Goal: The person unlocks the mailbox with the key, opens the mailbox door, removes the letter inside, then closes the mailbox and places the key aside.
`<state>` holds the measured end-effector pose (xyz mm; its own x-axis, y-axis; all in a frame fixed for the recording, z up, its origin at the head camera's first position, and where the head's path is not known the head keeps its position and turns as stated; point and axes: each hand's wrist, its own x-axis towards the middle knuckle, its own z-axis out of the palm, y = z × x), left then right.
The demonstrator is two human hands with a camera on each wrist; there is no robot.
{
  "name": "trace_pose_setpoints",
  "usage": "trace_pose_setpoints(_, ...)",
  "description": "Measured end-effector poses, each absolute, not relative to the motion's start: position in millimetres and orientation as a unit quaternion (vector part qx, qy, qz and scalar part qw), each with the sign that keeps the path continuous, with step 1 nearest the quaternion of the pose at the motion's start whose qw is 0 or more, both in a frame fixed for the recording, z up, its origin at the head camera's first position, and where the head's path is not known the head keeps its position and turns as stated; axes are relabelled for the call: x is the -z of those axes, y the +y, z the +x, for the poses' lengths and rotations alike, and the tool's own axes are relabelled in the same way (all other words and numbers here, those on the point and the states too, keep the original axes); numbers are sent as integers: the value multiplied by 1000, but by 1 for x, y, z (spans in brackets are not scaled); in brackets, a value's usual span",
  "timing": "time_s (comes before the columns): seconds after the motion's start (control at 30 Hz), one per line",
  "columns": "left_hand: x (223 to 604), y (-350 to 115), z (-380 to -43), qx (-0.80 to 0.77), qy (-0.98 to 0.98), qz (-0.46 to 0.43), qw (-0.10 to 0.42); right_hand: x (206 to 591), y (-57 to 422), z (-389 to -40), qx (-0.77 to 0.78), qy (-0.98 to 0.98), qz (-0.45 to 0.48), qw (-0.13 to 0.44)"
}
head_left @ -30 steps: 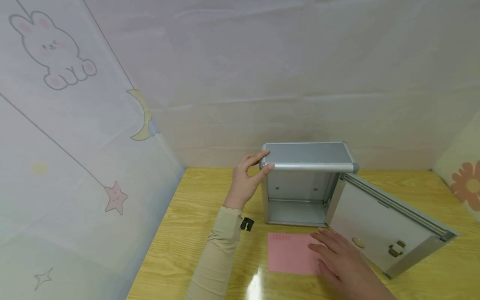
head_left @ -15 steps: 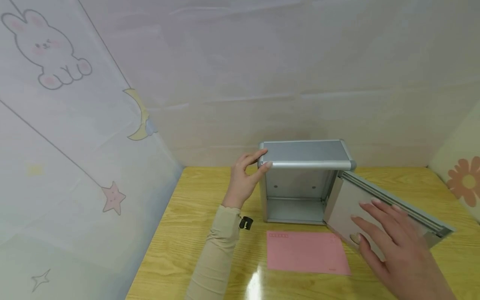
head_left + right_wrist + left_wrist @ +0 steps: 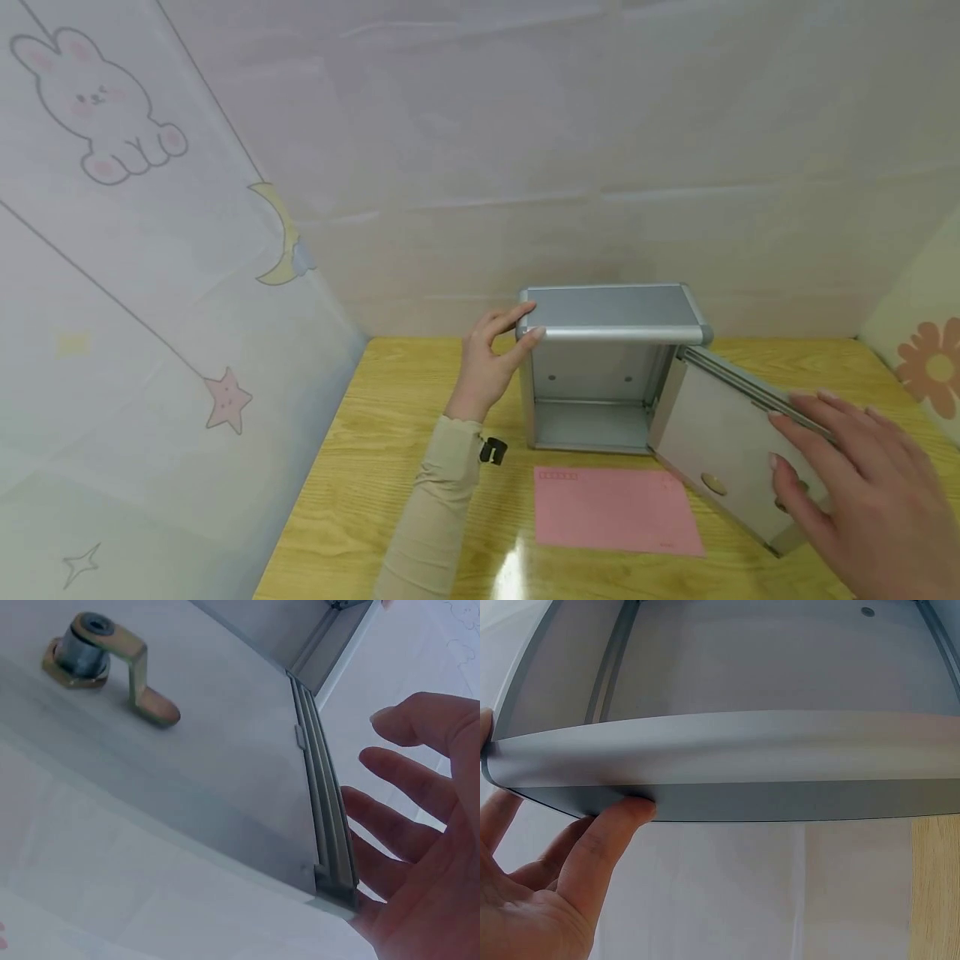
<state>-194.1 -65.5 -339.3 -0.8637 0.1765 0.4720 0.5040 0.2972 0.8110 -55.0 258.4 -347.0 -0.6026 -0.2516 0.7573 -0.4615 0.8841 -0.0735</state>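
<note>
Gripping the silver box [image 3: 613,308] at its top left corner, right of centre in the head view, your left hand [image 3: 483,365] has thumb and fingers pinched on the frame. Your right hand [image 3: 873,487], lower right, has its fingers loosely spread beside the free edge of the door [image 3: 720,417]; no grip, touching or not can't be told. Pink envelope [image 3: 615,510] lies flat on the wooden table [image 3: 405,400], lower part of the frame, in front of the box, neither hand on it. Done, judging by the layout: door open, latch [image 3: 112,664] exposed upper left in the right wrist view. Left, likely: envelope is outside the box, door not closed. Early or middle stage; can't tell which.
</note>
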Motion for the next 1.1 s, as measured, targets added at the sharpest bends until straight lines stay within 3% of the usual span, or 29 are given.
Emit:
trace_pose_setpoints(0.33,338,-66,-192,553,-792,-214,148,344,260,-50,-132,-888,225,379)
trace_pose_setpoints(0.8,338,-66,-195,546,-793,-223,155,344,229,-51,-169,-824,364,400)
trace_pose_setpoints(1.1,336,-66,-196,548,-796,-215,143,348,199,-63,-194,-792,393,425)
